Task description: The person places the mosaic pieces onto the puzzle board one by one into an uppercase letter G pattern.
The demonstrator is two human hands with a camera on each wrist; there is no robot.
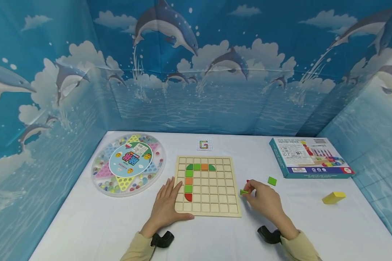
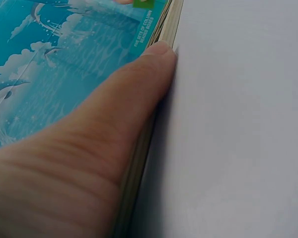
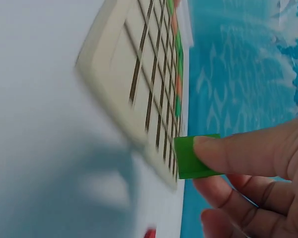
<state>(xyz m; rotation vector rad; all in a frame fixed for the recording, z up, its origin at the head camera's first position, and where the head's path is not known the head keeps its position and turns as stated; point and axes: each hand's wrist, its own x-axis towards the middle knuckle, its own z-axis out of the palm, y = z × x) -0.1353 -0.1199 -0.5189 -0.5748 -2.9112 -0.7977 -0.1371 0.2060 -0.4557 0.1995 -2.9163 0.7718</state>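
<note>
Green tile (image 3: 186, 161) just beside the right edge of the board (image 1: 212, 189), pinched by the right hand (image 1: 264, 201), thumb against fingers. Likely light, stiff, smooth; best held by opposite edges. Left hand (image 1: 164, 207) spread at the board's near left corner, gripping nothing. Second tile (image 1: 272, 181) on desk (image 1: 215, 239).

Left hand (image 2: 84, 141) against wooden board (image 2: 132, 183)

Hand, left: thumb extended, tip touching the board's edge; other fingers out of frame. Board, pale: seen nearly edge-on, running diagonally. Piece, green (image 2: 143, 3): cut off by the upper frame. Box, teal (image 2: 145, 29): beyond, tilted lettering beginning "FIVE SETS OF COLUMN". Backdrop, blue (image 2: 79, 54): dolphins, clouds, water. Tabletop, white (image 2: 243, 129): at right, shadowed beside the board.
</note>
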